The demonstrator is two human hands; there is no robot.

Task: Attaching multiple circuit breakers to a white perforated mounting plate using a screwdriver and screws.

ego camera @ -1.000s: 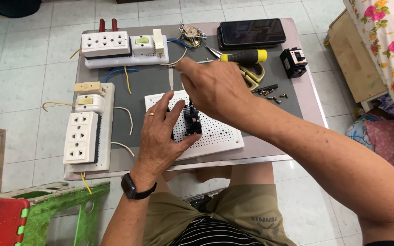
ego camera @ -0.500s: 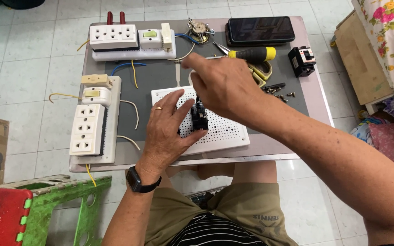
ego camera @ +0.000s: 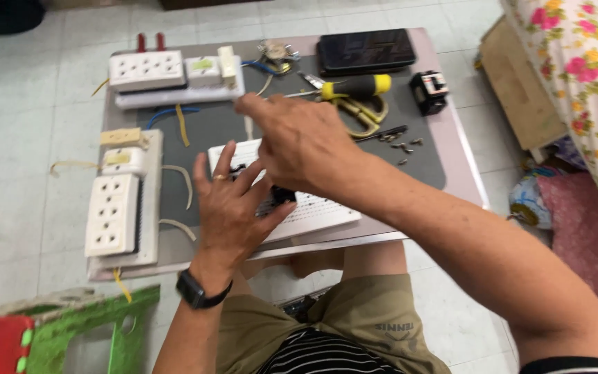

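Two hands work at a white perforated plastic board [ego camera: 313, 211]: the left hand [ego camera: 233, 208] pinches a small black component [ego camera: 282, 196], which could slip as the loosely curled, empty right hand [ego camera: 299, 142] hovers above.

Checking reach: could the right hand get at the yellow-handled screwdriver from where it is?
Probably yes: the right hand hovers just short of the screwdriver, nothing lies between them, and its handle sits exposed on the grey mat.
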